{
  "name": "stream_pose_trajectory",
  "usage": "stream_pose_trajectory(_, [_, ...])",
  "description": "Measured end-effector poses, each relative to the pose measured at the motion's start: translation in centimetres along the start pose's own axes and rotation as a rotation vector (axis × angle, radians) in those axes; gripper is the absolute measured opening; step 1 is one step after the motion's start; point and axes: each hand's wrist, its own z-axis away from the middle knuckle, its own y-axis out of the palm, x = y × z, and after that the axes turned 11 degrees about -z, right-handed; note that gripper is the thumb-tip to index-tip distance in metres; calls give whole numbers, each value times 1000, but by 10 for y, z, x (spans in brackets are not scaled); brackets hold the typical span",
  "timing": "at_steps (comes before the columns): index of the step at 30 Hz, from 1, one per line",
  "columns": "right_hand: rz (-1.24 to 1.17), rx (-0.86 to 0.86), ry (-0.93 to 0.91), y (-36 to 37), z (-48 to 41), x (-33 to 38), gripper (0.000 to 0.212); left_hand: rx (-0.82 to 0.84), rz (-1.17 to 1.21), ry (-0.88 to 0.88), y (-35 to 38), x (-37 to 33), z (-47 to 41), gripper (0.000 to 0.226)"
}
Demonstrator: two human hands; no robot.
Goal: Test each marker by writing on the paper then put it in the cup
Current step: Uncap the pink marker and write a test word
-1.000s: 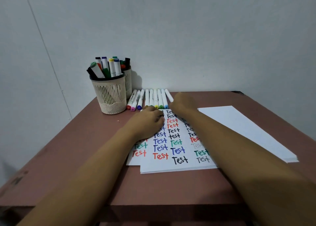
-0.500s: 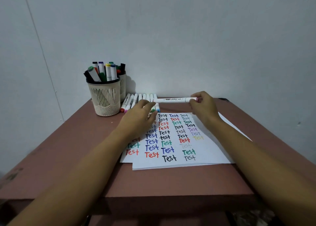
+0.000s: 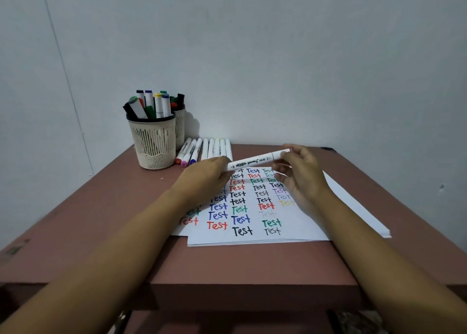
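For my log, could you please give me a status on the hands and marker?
Right hand pinches marker at one end, left hand grips the other. Marker above paper, not writing. Cup crowded.

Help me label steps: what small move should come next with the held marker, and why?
Probably pull a cap off: the marker hangs above the paper, left hand gripping one end, right hand pinching the other, and it looks capped, so it cannot write yet.

1. You're at a plain desk corner; whether home or office can't be told.
2. The reddish-brown table (image 3: 252, 265) meets a bare white wall (image 3: 278, 55) at its far edge.
3. Mesh cups (image 3: 154, 141) of markers (image 3: 159, 103) stand near its far left corner.
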Motion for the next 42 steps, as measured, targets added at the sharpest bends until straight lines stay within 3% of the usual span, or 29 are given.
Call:
stream_pose_trajectory(3, [-120, 97, 131, 5, 3, -4, 7, 9, 49, 18, 0, -5, 1, 15])
stream_pose_trajectory(7, [60, 221, 162, 9, 7, -13, 13, 26, 160, 51, -2, -14, 2, 22])
stream_pose_trajectory(11, [103, 225, 118, 9, 6, -13, 17, 13, 179, 88, 0, -15, 1, 35])
stream_pose_trajectory(16, [15, 180, 143, 9, 3, -10, 21, -42, 505, -58, -4, -17, 0, 44])
stream_pose_trajectory(19, [47, 225, 256, 9, 8, -5, 21, -147, 421, -51, 2, -10, -3, 38])
stream_pose_trajectory(22, [265, 341, 357, 9, 14, -3, 37, -177, 300, 78, 7, -4, -1, 51])
stream_pose_trajectory(24, [328, 367, 402, 9, 15, -2, 44, -221, 177, 170, 9, -3, -1, 39])
stream_pose_trajectory(28, [133, 288, 470, 8, 10, -2, 38, -231, 34, 231, 8, -3, -5, 32])
stream_pose_trajectory(32, [-130, 298, 358, 8, 9, -3, 13, -103, 154, 134, 3, -5, -3, 11])
stream_pose_trajectory(37, [44, 347, 197, 11, 10, -13, 9, -50, 193, 147, 0, -11, 0, 17])
stream_pose_trajectory(42, [51, 340, 145, 9, 8, -13, 12, -19, 271, 105, -1, -15, 1, 20])
